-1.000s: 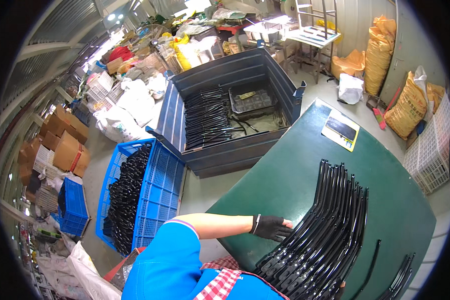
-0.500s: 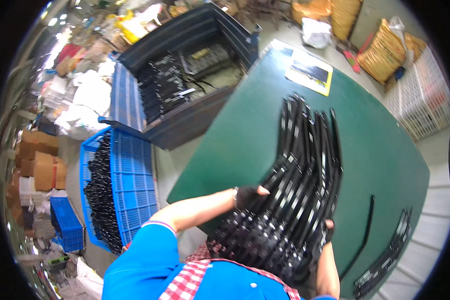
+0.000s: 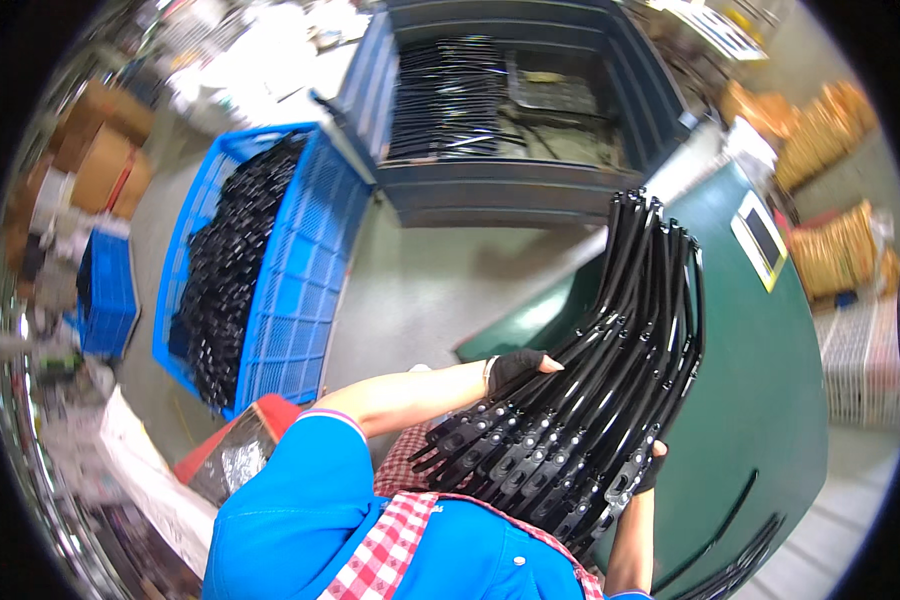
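A thick bundle of long, glossy black bent rods (image 3: 630,350) is held across my front, over the near edge of the green table (image 3: 740,370). Each rod has a flat end with holes, and these ends lie closest to my body. My left hand (image 3: 522,372), in a black fingerless glove, is closed around the bundle's left side, its thumb on top. On the right side my right hand (image 3: 654,468) grips the bundle too, likewise gloved. Most of the fingers of both hands are hidden beneath the rods.
A large dark bin (image 3: 510,190) at the far side holds rows of similar rods. Left of me stands a blue crate (image 3: 310,270) heaped with black parts. Several loose rods (image 3: 740,560) lie at the table's right, and a yellow-edged card (image 3: 762,240) lies farther back.
My view has turned left, toward the dark bin and blue crate. The bundle, still in both hands, has shifted toward the table's left edge.
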{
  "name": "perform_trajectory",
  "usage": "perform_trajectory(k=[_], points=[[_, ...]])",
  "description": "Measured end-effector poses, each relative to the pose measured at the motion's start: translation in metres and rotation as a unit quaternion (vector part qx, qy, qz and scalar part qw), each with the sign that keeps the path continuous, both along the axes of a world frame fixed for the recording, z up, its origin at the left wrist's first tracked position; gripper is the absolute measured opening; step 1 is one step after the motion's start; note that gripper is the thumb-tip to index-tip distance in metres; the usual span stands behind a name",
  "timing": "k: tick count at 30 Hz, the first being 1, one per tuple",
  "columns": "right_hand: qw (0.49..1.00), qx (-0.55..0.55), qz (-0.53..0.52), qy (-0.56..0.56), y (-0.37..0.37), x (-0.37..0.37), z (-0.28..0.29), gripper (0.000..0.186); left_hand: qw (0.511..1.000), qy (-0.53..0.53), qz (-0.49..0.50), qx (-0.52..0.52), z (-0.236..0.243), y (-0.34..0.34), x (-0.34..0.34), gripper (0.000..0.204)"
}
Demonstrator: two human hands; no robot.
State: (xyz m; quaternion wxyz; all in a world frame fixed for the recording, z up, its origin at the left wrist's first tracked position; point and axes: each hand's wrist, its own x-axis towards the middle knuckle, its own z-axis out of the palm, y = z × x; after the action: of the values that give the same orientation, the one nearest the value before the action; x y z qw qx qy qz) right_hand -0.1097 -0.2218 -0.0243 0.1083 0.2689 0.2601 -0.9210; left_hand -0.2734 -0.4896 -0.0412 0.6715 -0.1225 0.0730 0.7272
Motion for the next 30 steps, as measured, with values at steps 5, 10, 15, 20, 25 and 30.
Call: perform_trajectory(k=[5,10,15,20,25,30], points=[[0.995,0.05,0.083,0.033,-0.086,-0.05,0.066,0.082,0.993,0.071,0.087,0.025,0.054,-0.113,-0.011,0.043],[0.979,0.02,0.199,0.048,-0.22,-0.151,0.131,0.082,0.973,0.113,0.2,0.011,0.098,-0.253,-0.054,0.044],[0.967,0.047,0.248,0.045,-0.36,-0.259,0.168,0.074,0.936,0.143,0.321,-0.004,0.127,-0.387,-0.091,0.054],[0.897,-0.049,0.434,0.075,-0.455,-0.362,0.144,0.051,0.869,0.18,0.457,-0.058,0.163,-0.494,-0.117,0.058],[0.835,-0.09,0.54,0.054,-0.577,-0.469,0.108,0.028,0.786,0.146,0.591,-0.104,0.144,-0.58,-0.152,0.059],[0.794,-0.03,0.597,0.117,-0.692,-0.579,0.062,0.031,0.721,0.132,0.661,-0.158,0.119,-0.649,-0.202,0.058]])
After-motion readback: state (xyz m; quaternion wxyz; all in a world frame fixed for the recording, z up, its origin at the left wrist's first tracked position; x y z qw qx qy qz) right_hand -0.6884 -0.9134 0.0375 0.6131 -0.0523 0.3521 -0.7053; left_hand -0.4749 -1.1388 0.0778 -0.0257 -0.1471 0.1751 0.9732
